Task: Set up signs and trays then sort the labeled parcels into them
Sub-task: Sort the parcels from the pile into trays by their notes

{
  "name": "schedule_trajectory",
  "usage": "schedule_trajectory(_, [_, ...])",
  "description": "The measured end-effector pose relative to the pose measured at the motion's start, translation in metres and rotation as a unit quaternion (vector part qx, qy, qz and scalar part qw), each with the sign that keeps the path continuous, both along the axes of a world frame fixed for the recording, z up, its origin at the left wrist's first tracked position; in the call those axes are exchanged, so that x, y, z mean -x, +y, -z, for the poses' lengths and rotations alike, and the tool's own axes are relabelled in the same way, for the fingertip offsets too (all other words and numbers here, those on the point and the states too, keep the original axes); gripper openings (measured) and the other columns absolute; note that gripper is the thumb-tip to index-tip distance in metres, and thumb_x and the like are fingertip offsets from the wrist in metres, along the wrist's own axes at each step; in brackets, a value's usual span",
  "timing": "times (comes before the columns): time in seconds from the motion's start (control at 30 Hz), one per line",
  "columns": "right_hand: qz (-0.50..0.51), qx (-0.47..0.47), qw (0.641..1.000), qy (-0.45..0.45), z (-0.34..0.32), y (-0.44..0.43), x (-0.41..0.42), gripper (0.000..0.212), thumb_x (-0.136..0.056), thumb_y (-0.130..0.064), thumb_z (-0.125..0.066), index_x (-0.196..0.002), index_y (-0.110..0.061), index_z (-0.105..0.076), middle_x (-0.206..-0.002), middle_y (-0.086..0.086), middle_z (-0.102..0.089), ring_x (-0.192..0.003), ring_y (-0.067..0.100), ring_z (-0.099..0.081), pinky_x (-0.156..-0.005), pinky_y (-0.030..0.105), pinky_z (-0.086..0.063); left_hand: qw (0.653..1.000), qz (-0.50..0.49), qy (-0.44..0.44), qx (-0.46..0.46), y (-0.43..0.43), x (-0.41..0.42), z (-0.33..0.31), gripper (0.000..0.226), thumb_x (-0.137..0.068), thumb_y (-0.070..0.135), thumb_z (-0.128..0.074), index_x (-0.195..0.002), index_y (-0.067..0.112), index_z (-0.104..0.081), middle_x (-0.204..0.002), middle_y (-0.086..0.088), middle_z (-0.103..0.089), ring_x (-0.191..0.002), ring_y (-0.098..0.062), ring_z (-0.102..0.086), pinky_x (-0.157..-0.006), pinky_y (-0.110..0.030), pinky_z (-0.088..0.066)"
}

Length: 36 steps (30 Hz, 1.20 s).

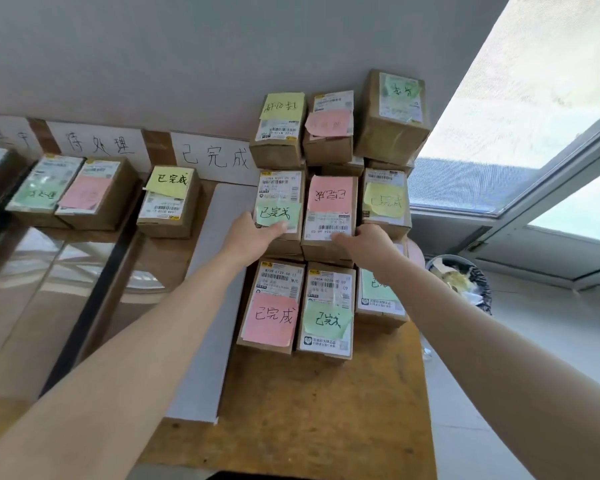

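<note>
Just right of the done sign, level with its lower edge, the left hand is gripping the green-note parcel, thumb lying across its near edge, fingers wrapping its left side. Beside it, the right hand is grasping the pink-note parcel at its near right corner, with its fingertips out of sight. Those two parcels are sitting side by side and touching, long axes running away from the person. Below the sign's left end a yellow-note parcel is resting, with a white panel stretching between it and the hands. I'm reading the coming carry as leftward under the sign, which makes the left hand the nearer one.
</note>
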State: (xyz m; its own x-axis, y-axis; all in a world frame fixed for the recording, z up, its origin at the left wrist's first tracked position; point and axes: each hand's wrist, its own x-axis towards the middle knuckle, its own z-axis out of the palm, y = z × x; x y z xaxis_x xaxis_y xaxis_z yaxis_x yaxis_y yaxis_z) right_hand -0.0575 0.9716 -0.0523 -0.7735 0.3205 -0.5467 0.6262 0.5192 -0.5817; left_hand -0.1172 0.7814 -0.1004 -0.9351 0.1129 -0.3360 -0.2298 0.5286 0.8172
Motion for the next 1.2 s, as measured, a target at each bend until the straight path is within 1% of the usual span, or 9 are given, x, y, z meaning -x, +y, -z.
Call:
schedule_trajectory(0.13, [0.033,0.032,0.999,-0.011,-0.002,0.002,0.007,0.034,-0.092,-0.04,-0.054,-0.091,-0.006,-0.05,-0.058,0.002,-0.04,-0.044,0.011,-0.029,-0.032,0.016,-0.023,1.0,0.003,-0.012,-0.013,0.0,0.0,-0.001,0.059,-0.077,0.043,-0.072,-0.123,0.013,-0.051,-0.122,0.002,-0.062,-0.109,-0.014,-0.058,-0.093,-0.036,-0.049])
schedule_trajectory(0.23, [0.066,0.067,0.996,-0.007,0.002,0.004,0.009,0.045,-0.09,-0.043,-0.056,-0.106,-0.001,-0.052,-0.079,0.01,-0.064,-0.045,0.011,-0.031,-0.032,0.016,-0.025,0.999,-0.01,-0.016,-0.027,0.0,-0.005,-0.002,0.059,-0.081,0.036,-0.071,-0.126,0.009,-0.043,-0.12,0.003,-0.057,-0.108,-0.014,-0.054,-0.088,-0.029,-0.046])
schedule_trajectory(0.3, [0.085,0.081,0.993,0.003,0.003,0.004,0.008,0.051,-0.088,-0.044,-0.058,-0.116,-0.003,-0.048,-0.088,0.011,-0.066,-0.047,0.012,-0.035,-0.035,0.019,-0.029,0.999,-0.009,-0.019,-0.042,-0.001,-0.009,-0.004,0.058,-0.082,0.032,-0.07,-0.126,0.01,-0.039,-0.118,0.003,-0.055,-0.107,-0.013,-0.053,-0.082,-0.024,-0.043])
schedule_trajectory(0.47, [0.116,0.102,0.988,0.028,-0.001,0.0,0.002,0.054,-0.084,-0.042,-0.065,-0.119,-0.004,-0.051,-0.102,0.011,-0.068,-0.067,0.018,-0.055,-0.047,0.025,-0.039,0.996,0.003,-0.02,-0.085,-0.006,-0.016,-0.017,0.055,-0.083,0.028,-0.07,-0.121,0.013,-0.034,-0.114,0.004,-0.055,-0.105,-0.012,-0.054,-0.074,-0.017,-0.043])
schedule_trajectory(0.6, [0.137,0.164,0.976,0.048,-0.013,-0.005,-0.008,0.028,-0.086,-0.023,-0.067,-0.107,-0.005,-0.059,-0.101,0.01,-0.071,-0.076,0.019,-0.068,-0.06,0.024,-0.048,0.993,0.021,-0.021,-0.118,-0.017,-0.019,-0.028,0.056,-0.081,0.024,-0.072,-0.119,0.016,-0.031,-0.113,0.002,-0.057,-0.105,-0.014,-0.056,-0.086,-0.026,-0.045])
schedule_trajectory(0.73, [0.139,0.188,0.97,0.068,-0.027,-0.019,-0.022,0.031,-0.082,-0.014,-0.07,-0.11,-0.007,-0.059,-0.102,0.007,-0.07,-0.09,0.022,-0.068,-0.075,0.031,-0.055,0.988,0.037,-0.009,-0.149,-0.032,-0.025,-0.042,0.053,-0.084,0.021,-0.069,-0.119,0.015,-0.029,-0.109,0.001,-0.059,-0.099,-0.01,-0.059,-0.082,-0.023,-0.046])
schedule_trajectory(0.8, [0.139,0.196,0.968,0.075,-0.037,-0.03,-0.027,0.031,-0.081,-0.011,-0.071,-0.11,-0.008,-0.059,-0.101,0.005,-0.07,-0.091,0.02,-0.068,-0.08,0.032,-0.056,0.985,0.035,-0.006,-0.168,-0.043,-0.026,-0.049,0.051,-0.086,0.022,-0.067,-0.118,0.016,-0.029,-0.115,-0.003,-0.06,-0.102,-0.013,-0.06,-0.091,-0.03,-0.048])
schedule_trajectory(0.93, [0.139,0.205,0.963,0.103,-0.058,-0.054,-0.036,0.035,-0.08,-0.005,-0.07,-0.113,-0.01,-0.058,-0.101,0.003,-0.07,-0.091,0.019,-0.067,-0.074,0.029,-0.055,0.979,0.033,0.007,-0.203,-0.068,-0.033,-0.066,0.049,-0.087,0.019,-0.066,-0.12,0.015,-0.03,-0.111,-0.001,-0.06,-0.106,-0.017,-0.06,-0.1,-0.04,-0.046])
schedule_trajectory(1.2, [0.166,0.244,0.941,0.168,-0.087,-0.116,-0.055,0.041,-0.082,-0.013,-0.071,-0.119,-0.01,-0.053,-0.101,0.003,-0.071,-0.084,0.014,-0.07,-0.055,0.023,-0.05,0.97,0.036,0.033,-0.236,-0.13,-0.05,-0.091,0.045,-0.089,0.013,-0.063,-0.119,0.012,-0.031,-0.122,-0.008,-0.06,-0.106,-0.016,-0.061,-0.093,-0.033,-0.05])
